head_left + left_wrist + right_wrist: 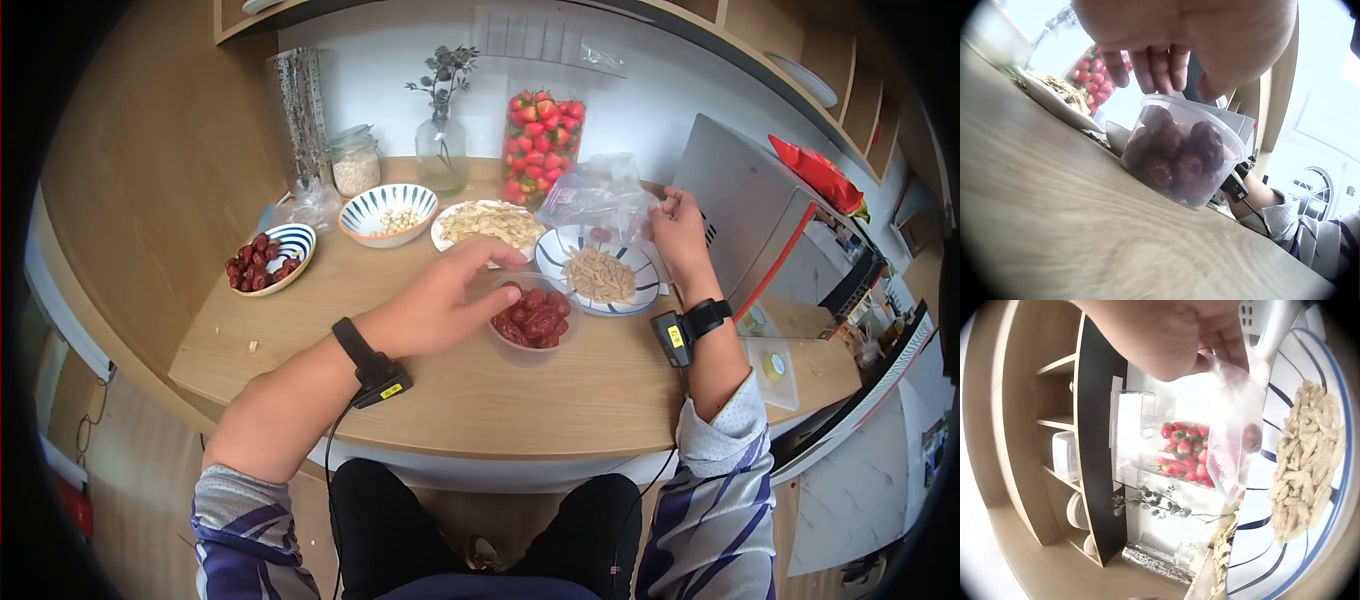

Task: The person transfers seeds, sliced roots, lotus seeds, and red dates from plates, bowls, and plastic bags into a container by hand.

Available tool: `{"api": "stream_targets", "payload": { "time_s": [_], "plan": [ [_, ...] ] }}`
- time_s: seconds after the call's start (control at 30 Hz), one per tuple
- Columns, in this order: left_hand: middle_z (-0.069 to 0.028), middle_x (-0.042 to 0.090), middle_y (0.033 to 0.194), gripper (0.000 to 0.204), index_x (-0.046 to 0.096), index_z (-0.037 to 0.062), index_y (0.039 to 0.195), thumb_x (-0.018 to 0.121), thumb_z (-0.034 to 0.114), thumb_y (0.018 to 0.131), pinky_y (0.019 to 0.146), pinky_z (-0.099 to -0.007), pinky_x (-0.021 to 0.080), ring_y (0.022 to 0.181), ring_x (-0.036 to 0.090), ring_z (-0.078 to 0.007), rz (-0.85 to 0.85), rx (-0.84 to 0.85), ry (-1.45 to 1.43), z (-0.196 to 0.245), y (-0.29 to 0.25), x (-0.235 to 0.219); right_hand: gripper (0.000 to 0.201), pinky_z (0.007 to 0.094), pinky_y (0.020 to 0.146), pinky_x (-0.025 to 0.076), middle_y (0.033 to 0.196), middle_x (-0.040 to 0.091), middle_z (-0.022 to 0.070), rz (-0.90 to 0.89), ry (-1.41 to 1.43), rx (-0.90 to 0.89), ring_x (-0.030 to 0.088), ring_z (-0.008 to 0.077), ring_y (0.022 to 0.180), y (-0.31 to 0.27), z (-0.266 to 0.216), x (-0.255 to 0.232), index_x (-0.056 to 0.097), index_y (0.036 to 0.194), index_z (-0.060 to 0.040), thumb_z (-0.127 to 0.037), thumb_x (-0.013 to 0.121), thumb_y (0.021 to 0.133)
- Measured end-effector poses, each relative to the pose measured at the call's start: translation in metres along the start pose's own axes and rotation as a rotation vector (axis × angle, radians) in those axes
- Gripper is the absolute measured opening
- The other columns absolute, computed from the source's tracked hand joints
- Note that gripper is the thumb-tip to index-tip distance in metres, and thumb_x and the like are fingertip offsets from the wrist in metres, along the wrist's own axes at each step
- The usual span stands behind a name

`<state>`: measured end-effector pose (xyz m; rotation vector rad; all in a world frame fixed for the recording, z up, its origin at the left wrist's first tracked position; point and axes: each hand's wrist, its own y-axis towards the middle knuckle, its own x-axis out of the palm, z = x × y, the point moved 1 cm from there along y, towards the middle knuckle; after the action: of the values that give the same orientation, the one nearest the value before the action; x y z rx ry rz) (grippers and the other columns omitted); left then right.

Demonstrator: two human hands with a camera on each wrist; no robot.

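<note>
My right hand [680,240] pinches the edge of a clear plastic bag [597,195], which hangs over the back of a blue-striped plate [652,292] of pale, slender pieces. One dark red date [1251,437] shows in the lower part of the bag. My left hand [440,295] is held over the left side of a clear plastic tub [1192,201] of red dates [540,322], its fingers loosely bent at the rim and nothing gripped. The tub stands on the wooden table [420,410] in front of the striped plate.
A small bowl of dates [262,265], a bowl of pale round seeds [385,235] and a plate of dried slices [490,222] stand to the left. Behind are a strawberry-filled container [543,145], a vase [440,155] and a jar [355,165]. A grey appliance [735,190] borders the right.
</note>
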<state>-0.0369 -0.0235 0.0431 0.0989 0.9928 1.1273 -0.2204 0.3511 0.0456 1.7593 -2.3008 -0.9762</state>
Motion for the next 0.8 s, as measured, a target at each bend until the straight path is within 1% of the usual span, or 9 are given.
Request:
{"api": "stream_targets", "payload": {
  "time_s": [0.03,0.13,0.23,0.33,0.47,0.57,0.67,0.77,0.8],
  "plan": [
    [-0.0102,0.071,0.146,0.038,0.065,0.0031,0.15,0.075,0.015,0.115,0.12,-0.0414,0.051,0.138,0.066,-0.0226,0.025,-0.008,0.028,-0.001,0.0,0.0,0.055,0.0357,0.085,0.064,0.112,0.076,0.0105,0.01,0.082,-0.018,0.078,0.019,0.095,-0.001,-0.008,0.0,0.051,0.16,0.0116,-0.007,0.07,0.111],
    [-0.01,0.07,0.147,0.042,0.061,0.002,0.153,0.074,0.016,0.116,0.121,-0.0399,0.051,0.139,0.065,-0.0213,0.072,-0.054,0.015,-0.009,-0.002,0.001,0.056,0.0364,0.096,0.065,0.122,0.073,0.0086,-0.037,0.335,0.055,0.076,0.0192,0.106,-0.005,-0.027,-0.004,0.046,0.166,0.0079,-0.006,0.066,0.115],
    [-0.0092,0.069,0.148,0.044,0.059,0.0019,0.156,0.074,0.015,0.116,0.12,-0.038,0.051,0.139,0.065,-0.0206,0.085,-0.102,-0.035,-0.021,-0.002,0.003,0.059,0.0339,0.101,0.062,0.124,0.073,0.0077,-0.089,0.582,0.098,0.075,0.0177,0.112,-0.008,-0.036,-0.009,0.044,0.169,0.0069,-0.005,0.066,0.115],
    [-0.0094,0.067,0.151,0.047,0.057,0.0022,0.159,0.073,0.014,0.116,0.123,-0.0383,0.049,0.143,0.063,-0.0204,0.053,-0.162,-0.116,-0.027,-0.004,0.001,0.058,0.0282,0.102,0.061,0.122,0.076,0.0051,-0.257,0.782,0.024,0.075,0.0142,0.112,-0.006,-0.042,-0.015,0.046,0.169,0.0067,-0.002,0.065,0.115],
    [-0.0111,0.059,0.162,0.062,0.051,0.0023,0.165,0.08,0.015,0.112,0.13,-0.043,0.043,0.154,0.056,-0.0224,-0.042,-0.186,-0.202,-0.011,-0.007,-0.003,0.053,0.027,0.102,0.06,0.124,0.077,0.0039,-0.293,0.784,-0.074,0.074,0.0117,0.112,-0.016,-0.067,-0.016,0.051,0.166,0.0047,-0.001,0.066,0.115],
    [-0.0145,0.052,0.171,0.087,0.042,0.0028,0.172,0.092,0.019,0.102,0.135,-0.0464,0.038,0.162,0.048,-0.026,-0.139,-0.106,-0.113,0.003,-0.008,-0.002,0.051,0.0261,0.102,0.06,0.126,0.078,0.0036,-0.35,0.726,-0.221,0.074,0.0094,0.113,-0.023,-0.084,-0.012,0.056,0.163,0.0035,-0.002,0.07,0.114],
    [-0.0168,0.044,0.178,0.115,0.029,0.0048,0.18,0.101,0.022,0.092,0.139,-0.0491,0.033,0.168,0.042,-0.0303,-0.222,-0.125,-0.047,0.0,-0.006,0.0,0.048,0.0258,0.102,0.059,0.127,0.078,0.0042,-0.384,0.629,-0.359,0.073,0.0084,0.113,-0.034,-0.103,-0.009,0.059,0.16,0.0029,-0.003,0.073,0.113],
    [-0.0188,0.038,0.183,0.128,0.018,0.005,0.184,0.103,0.022,0.089,0.143,-0.0513,0.029,0.172,0.037,-0.0327,-0.234,-0.074,-0.117,0.007,0.001,0.002,0.046,0.0266,0.103,0.059,0.127,0.079,0.006,-0.357,0.593,-0.458,0.073,0.0093,0.113,-0.045,-0.12,-0.004,0.061,0.157,0.0034,-0.003,0.074,0.113],
    [-0.0222,0.042,0.179,0.121,0.025,0.0007,0.179,0.103,0.026,0.089,0.141,-0.0504,0.033,0.17,0.041,-0.0345,-0.191,-0.043,-0.172,0.005,0.001,0.005,0.046,0.0271,0.103,0.059,0.127,0.079,0.0067,-0.342,0.602,-0.479,0.073,0.0101,0.113,-0.047,-0.122,-0.003,0.061,0.157,0.0037,-0.002,0.074,0.113]
  ]
}}
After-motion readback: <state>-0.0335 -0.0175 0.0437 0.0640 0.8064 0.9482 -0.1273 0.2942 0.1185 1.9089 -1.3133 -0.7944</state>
